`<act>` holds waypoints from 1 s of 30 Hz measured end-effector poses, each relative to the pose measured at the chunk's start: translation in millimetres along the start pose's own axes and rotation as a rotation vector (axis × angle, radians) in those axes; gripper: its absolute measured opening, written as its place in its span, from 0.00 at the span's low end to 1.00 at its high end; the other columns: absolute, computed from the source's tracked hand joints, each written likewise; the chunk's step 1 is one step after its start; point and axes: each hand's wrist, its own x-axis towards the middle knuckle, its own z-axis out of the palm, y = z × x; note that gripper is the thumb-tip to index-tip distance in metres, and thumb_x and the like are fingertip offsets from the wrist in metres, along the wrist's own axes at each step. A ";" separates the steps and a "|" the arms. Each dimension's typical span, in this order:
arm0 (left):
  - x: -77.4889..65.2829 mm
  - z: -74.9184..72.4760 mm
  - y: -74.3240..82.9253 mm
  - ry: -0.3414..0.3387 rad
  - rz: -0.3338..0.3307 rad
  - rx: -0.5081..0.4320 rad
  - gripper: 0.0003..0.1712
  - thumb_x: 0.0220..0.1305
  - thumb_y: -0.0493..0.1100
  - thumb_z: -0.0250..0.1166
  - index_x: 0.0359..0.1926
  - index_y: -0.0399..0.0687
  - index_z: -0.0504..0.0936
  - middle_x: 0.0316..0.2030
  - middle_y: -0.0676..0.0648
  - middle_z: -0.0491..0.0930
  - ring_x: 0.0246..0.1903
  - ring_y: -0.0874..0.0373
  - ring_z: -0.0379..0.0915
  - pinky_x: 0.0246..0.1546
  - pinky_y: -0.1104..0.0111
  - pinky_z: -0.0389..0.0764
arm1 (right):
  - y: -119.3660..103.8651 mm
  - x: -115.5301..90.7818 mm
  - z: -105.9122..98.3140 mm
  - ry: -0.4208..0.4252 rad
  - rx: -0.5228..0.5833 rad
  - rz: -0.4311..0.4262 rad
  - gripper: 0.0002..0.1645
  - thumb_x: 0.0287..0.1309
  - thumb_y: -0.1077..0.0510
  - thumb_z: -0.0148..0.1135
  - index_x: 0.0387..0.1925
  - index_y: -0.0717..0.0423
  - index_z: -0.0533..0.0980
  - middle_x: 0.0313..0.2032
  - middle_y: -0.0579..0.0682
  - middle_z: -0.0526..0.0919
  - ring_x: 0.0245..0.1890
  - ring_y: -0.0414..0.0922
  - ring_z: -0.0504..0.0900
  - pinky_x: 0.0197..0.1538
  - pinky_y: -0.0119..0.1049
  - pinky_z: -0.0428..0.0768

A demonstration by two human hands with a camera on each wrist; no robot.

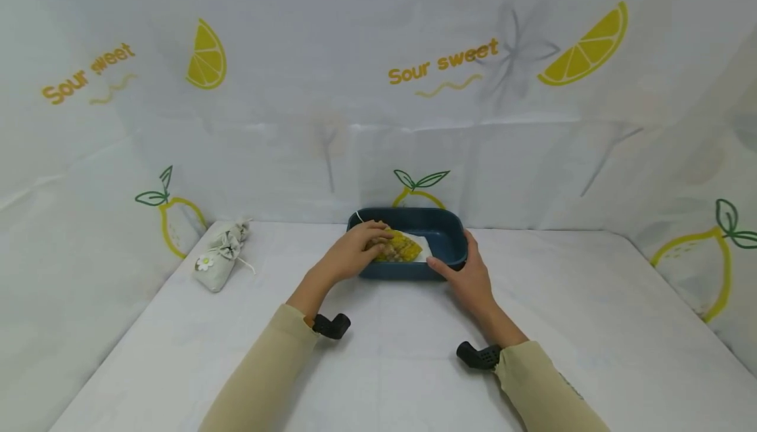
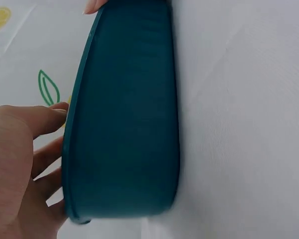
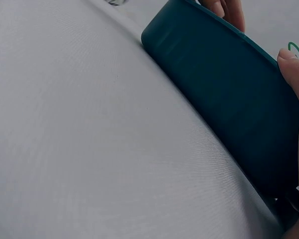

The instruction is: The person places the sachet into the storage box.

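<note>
In the head view a dark teal rectangular bin [image 1: 446, 225] stands on the white-covered table. A yellow and brownish patterned cloth pouch [image 1: 405, 246] lies in its left half, over something white [image 1: 421, 242]. My left hand [image 1: 355, 251] reaches over the left part of the rim, fingers bent onto the pouch and gripping it; its fingertips are partly hidden. With my right hand [image 1: 471, 281] I hold the bin's right end, thumb on the near rim and fingers round the outside. The left wrist view shows the bin's near wall [image 2: 122, 114] beside the left hand's fingers [image 2: 49, 154].
At the table's left lies a grey drawstring pouch [image 1: 215, 267] with a white daisy. A white cord [image 1: 358, 217] shows at the bin's back left corner. Behind the bin hangs a white lemon-print cloth [image 1: 284, 156].
</note>
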 end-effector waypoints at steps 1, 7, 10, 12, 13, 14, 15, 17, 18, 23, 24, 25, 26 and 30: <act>-3.8 -3.0 -0.9 0.012 0.001 0.005 0.19 0.77 0.45 0.56 0.65 0.55 0.79 0.74 0.48 0.66 0.78 0.49 0.54 0.77 0.51 0.61 | -0.1 0.1 -0.3 -0.002 0.001 -0.002 0.64 0.60 0.34 0.66 0.82 0.48 0.39 0.81 0.58 0.47 0.80 0.60 0.50 0.77 0.63 0.55; -25.3 -20.7 -12.7 0.082 0.015 0.099 0.19 0.76 0.45 0.58 0.64 0.55 0.79 0.71 0.48 0.69 0.74 0.47 0.61 0.71 0.50 0.69 | 1.2 1.3 -1.7 -0.002 0.005 -0.002 0.64 0.60 0.34 0.66 0.82 0.47 0.38 0.81 0.58 0.47 0.80 0.61 0.51 0.76 0.64 0.57; -36.3 -28.8 -22.5 0.120 0.039 0.183 0.19 0.75 0.44 0.60 0.64 0.55 0.80 0.70 0.46 0.71 0.72 0.46 0.64 0.69 0.50 0.72 | 2.9 2.0 -1.8 -0.002 0.004 0.001 0.64 0.60 0.34 0.66 0.82 0.46 0.37 0.81 0.58 0.47 0.80 0.61 0.51 0.76 0.64 0.57; -44.5 -34.8 -29.5 0.143 0.050 0.236 0.20 0.73 0.44 0.62 0.63 0.54 0.80 0.69 0.45 0.72 0.71 0.46 0.66 0.68 0.51 0.73 | 3.1 2.0 -1.1 -0.008 0.002 0.003 0.65 0.60 0.34 0.66 0.82 0.47 0.37 0.81 0.58 0.47 0.80 0.61 0.50 0.76 0.64 0.56; -48.8 -38.3 -32.8 0.156 0.058 0.256 0.20 0.73 0.43 0.63 0.63 0.53 0.80 0.68 0.45 0.72 0.71 0.46 0.67 0.68 0.51 0.73 | 3.0 1.9 -0.8 -0.010 0.002 0.004 0.65 0.60 0.34 0.66 0.82 0.47 0.37 0.81 0.58 0.47 0.80 0.61 0.50 0.76 0.64 0.56; -53.3 -41.9 -35.8 0.170 0.063 0.272 0.20 0.72 0.43 0.63 0.63 0.52 0.79 0.68 0.44 0.73 0.70 0.46 0.68 0.67 0.51 0.74 | 2.9 2.0 -0.3 -0.012 0.002 0.003 0.65 0.60 0.34 0.66 0.82 0.47 0.37 0.81 0.58 0.47 0.80 0.61 0.50 0.76 0.64 0.56; -58.1 -45.6 -38.9 0.186 0.065 0.283 0.21 0.72 0.43 0.64 0.64 0.52 0.79 0.68 0.44 0.73 0.70 0.46 0.68 0.67 0.51 0.74 | 2.5 2.0 0.0 -0.014 0.000 0.003 0.65 0.60 0.34 0.66 0.82 0.47 0.36 0.81 0.58 0.47 0.80 0.61 0.50 0.77 0.64 0.56; -66.9 -52.0 -45.0 0.223 0.070 0.293 0.22 0.71 0.43 0.65 0.64 0.50 0.79 0.67 0.44 0.73 0.69 0.45 0.69 0.66 0.50 0.75 | 2.2 1.9 0.8 -0.014 0.005 0.003 0.65 0.60 0.34 0.66 0.82 0.47 0.37 0.81 0.58 0.47 0.80 0.61 0.50 0.77 0.64 0.56; -71.4 -54.9 -48.2 0.243 0.067 0.292 0.23 0.71 0.43 0.65 0.65 0.49 0.78 0.67 0.43 0.73 0.68 0.45 0.69 0.66 0.50 0.75 | 2.1 1.9 1.0 -0.014 0.007 0.003 0.65 0.60 0.34 0.66 0.82 0.47 0.37 0.81 0.58 0.47 0.80 0.60 0.50 0.77 0.64 0.56; -92.9 -65.1 -65.0 0.352 -0.007 0.212 0.29 0.67 0.44 0.69 0.67 0.46 0.75 0.68 0.41 0.71 0.69 0.42 0.67 0.65 0.47 0.74 | 0.8 2.1 0.5 -0.018 0.005 0.002 0.65 0.60 0.34 0.66 0.82 0.47 0.37 0.81 0.58 0.47 0.80 0.61 0.50 0.76 0.65 0.56; -95.9 -67.0 -68.2 0.369 -0.020 0.186 0.30 0.66 0.44 0.70 0.67 0.45 0.75 0.69 0.40 0.71 0.69 0.41 0.67 0.65 0.46 0.74 | 0.5 2.0 0.0 -0.017 0.004 0.002 0.65 0.60 0.34 0.66 0.82 0.46 0.37 0.81 0.58 0.47 0.80 0.61 0.50 0.76 0.65 0.56; -98.4 -69.2 -71.1 0.386 -0.030 0.166 0.32 0.65 0.44 0.71 0.68 0.44 0.74 0.69 0.40 0.71 0.69 0.40 0.67 0.65 0.45 0.73 | 0.3 2.1 -0.3 -0.016 0.003 0.001 0.64 0.60 0.34 0.66 0.82 0.46 0.37 0.81 0.59 0.47 0.80 0.61 0.50 0.76 0.65 0.56; -100.5 -71.5 -74.1 0.398 -0.038 0.152 0.33 0.65 0.44 0.71 0.68 0.44 0.73 0.69 0.39 0.70 0.69 0.40 0.66 0.65 0.44 0.73 | 0.2 2.0 -0.7 -0.014 0.001 0.001 0.64 0.60 0.34 0.66 0.82 0.46 0.37 0.81 0.59 0.47 0.80 0.61 0.51 0.76 0.65 0.56; -108.5 -81.8 -86.2 0.426 -0.075 0.146 0.37 0.62 0.45 0.73 0.70 0.43 0.71 0.70 0.37 0.68 0.71 0.37 0.63 0.66 0.41 0.70 | -1.1 1.8 -0.9 -0.016 -0.004 0.009 0.64 0.60 0.34 0.66 0.82 0.47 0.37 0.81 0.59 0.47 0.80 0.61 0.51 0.76 0.65 0.56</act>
